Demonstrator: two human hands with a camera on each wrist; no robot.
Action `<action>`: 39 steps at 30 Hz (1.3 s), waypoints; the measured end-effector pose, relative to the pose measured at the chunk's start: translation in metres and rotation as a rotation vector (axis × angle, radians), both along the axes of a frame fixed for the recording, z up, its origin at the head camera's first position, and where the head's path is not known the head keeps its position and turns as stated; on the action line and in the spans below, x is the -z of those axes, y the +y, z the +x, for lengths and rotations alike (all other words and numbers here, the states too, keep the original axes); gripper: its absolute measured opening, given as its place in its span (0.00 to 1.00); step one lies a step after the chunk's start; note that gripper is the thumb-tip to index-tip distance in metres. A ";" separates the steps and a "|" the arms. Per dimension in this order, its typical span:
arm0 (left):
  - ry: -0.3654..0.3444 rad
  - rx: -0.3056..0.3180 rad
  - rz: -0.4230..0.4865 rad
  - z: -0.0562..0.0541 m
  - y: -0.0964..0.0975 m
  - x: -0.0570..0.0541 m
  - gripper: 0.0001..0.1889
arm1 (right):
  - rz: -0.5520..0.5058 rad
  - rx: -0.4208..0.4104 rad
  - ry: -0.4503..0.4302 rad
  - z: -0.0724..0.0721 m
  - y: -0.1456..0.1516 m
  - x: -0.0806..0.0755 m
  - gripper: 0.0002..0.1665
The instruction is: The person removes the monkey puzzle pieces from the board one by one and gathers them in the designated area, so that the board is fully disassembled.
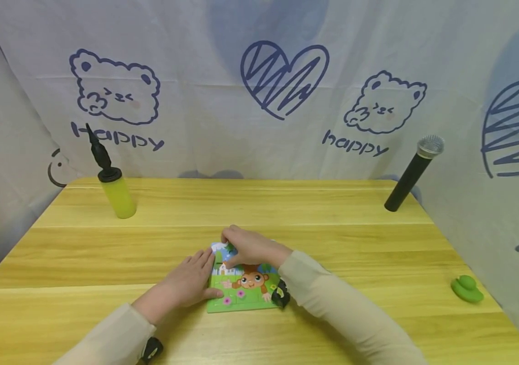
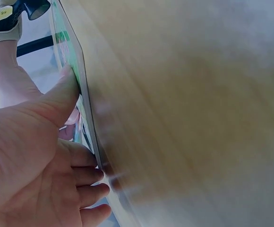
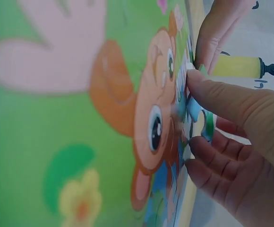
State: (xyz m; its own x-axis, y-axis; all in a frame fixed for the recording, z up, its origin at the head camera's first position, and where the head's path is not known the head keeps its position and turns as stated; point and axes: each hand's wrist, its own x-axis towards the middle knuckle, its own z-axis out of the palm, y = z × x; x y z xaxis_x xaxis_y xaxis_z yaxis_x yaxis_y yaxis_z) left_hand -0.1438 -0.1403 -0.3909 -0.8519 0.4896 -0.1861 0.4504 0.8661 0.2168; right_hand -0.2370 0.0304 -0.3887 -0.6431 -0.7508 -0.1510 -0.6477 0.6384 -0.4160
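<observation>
Green, glossy and flat, a monkey jigsaw puzzle lies between both hands on the wood-grain table. The left hand, straight-fingered, touches its left edge; the right hand pinches a notched piece, its sleeve overhanging the right side. Farther back: yellow balloon pump, mesh-headed microphone.

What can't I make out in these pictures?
Head view: much of the upper right of the puzzle, covered by the right hand; its lower right corner, behind a black wrist device.
Right wrist view: part of the puzzle piece, behind the thumb; the printed yellow flower, blurred.
Left wrist view: lettering on the yellow label, too small.
</observation>
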 end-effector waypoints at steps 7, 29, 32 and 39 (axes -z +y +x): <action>-0.006 -0.002 0.000 -0.001 0.001 -0.001 0.44 | -0.201 0.002 -0.112 -0.004 0.007 0.002 0.11; 0.006 0.004 -0.008 0.001 0.001 -0.002 0.45 | -0.509 0.347 -0.325 -0.025 0.105 -0.003 0.08; 0.011 0.002 -0.004 0.002 0.000 -0.003 0.45 | -0.482 0.403 -0.314 -0.028 0.120 -0.003 0.08; 0.008 0.003 -0.001 0.002 0.000 -0.004 0.45 | -0.426 0.485 -0.298 -0.039 0.148 0.001 0.08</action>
State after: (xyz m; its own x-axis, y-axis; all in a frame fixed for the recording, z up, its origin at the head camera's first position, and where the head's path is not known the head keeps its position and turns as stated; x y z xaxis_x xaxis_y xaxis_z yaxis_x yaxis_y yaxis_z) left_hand -0.1414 -0.1402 -0.3871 -0.8520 0.4915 -0.1804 0.4543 0.8652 0.2121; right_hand -0.2762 0.1784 -0.3898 -0.8968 -0.4229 -0.1298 -0.1512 0.5686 -0.8086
